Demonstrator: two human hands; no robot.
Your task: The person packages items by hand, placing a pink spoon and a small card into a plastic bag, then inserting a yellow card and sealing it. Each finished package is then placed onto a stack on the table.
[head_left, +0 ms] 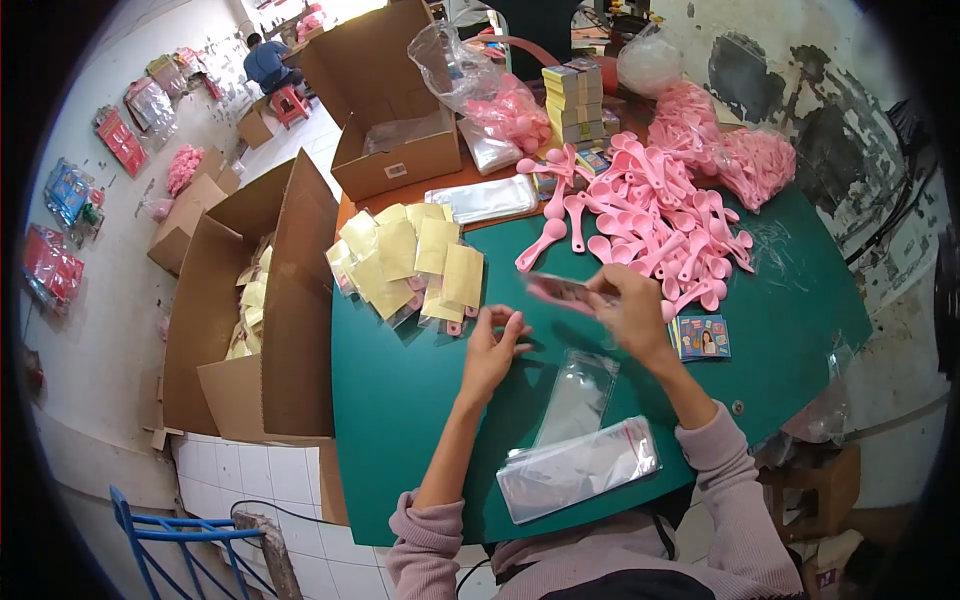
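Observation:
My right hand (pixel 632 312) is closed on a small flat packet (pixel 562 291) with pink along its edge, smeared by motion. My left hand (pixel 493 352) is just left of it, fingers loosely bent and apart, nothing in them. Under my hands lie a single clear plastic bag (pixel 578 392) and a stack of clear plastic bags (pixel 580 470). Beside my right wrist sits a small stack of printed cards (pixel 703 338). A large heap of pink spoons (pixel 650 215) spreads beyond my right hand. Filled packets with yellowish card backs (pixel 400 258) are piled beyond my left hand.
An open cardboard box (pixel 300 290) stands at the table's left side with similar packets inside. Another open box (pixel 395 165) sits at the back, near bundled card stacks (pixel 574 102) and bags of pink spoons (pixel 755 165). A person (pixel 266 62) sits far off at upper left.

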